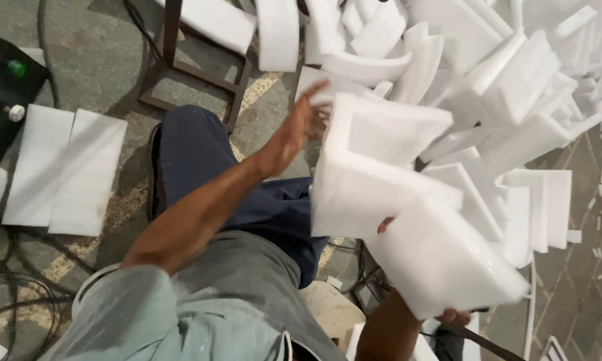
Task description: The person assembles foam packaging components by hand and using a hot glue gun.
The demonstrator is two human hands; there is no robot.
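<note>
**A:** State the position and grip of the left hand (pixel 299 130).

**B:** The left hand is raised in front of the body, arm stretched forward and to the right. The fingers are spread open. The fingertips rest against the upper left edge of the white foam box section (pixel 374 174). The grip is not closed around anything.

**A:** State the right hand (pixel 448 315).

**B:** Mostly hidden. Fingertips show at the lower edge of a flat white foam slab (pixel 448 261), and a thumb tip shows at its upper left edge. The grip is closed on the slab from below. The slab is tilted, with its far corner down and to the right.

**A:** Where is the foam box section relative to the slab?

**B:** It sits directly above and to the left of the slab, touching it. Its open, recessed side faces up and away from the person. Both pieces are held above the knees, over dark blue trousers (pixel 247 194).

**A:** Surroundings?

**B:** A large heap of white foam pieces (pixel 515 80) fills the upper right. Two flat foam sheets (pixel 63 174) lie side by side on the floor (pixel 100 60) at left. A dark metal frame (pixel 194 70) stands on the floor beyond the knee. Black cables (pixel 13 281) run along the lower left.
</note>
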